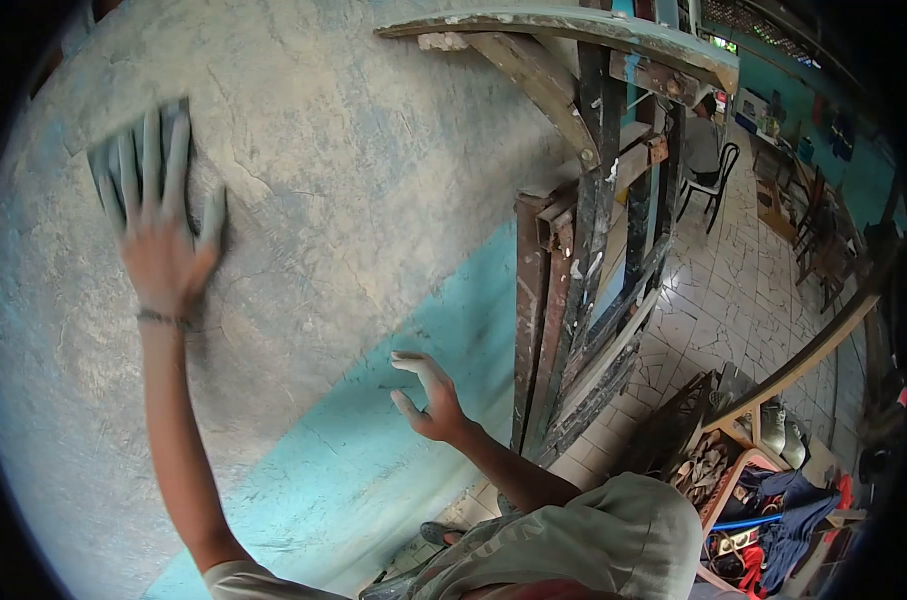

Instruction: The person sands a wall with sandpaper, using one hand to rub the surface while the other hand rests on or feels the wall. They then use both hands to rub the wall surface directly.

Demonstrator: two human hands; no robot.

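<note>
My left hand (163, 225), grey with dust on its fingers, lies flat against the wall (303, 190) at the upper left. Under the spread fingers it holds a dark sheet of sandpaper (181, 112) to the surface; the sheet's corners show past the fingertips, and the palm hides the rest. The wall is patchy grey-beige above a slanting line and turquoise paint (373, 430) below it. Lower and to the right, my right hand (433, 400) hovers in front of the turquoise part, its thumb and dusty forefinger apart, with nothing in it.
Paint-spattered wooden frames (583, 230) lean upright at the right, beneath a curved wooden top (573, 30). Farther back, a person sits on a black chair (711, 185) on the tiled floor (703, 290). A crate (733, 480) with cloth and cables stands at the lower right.
</note>
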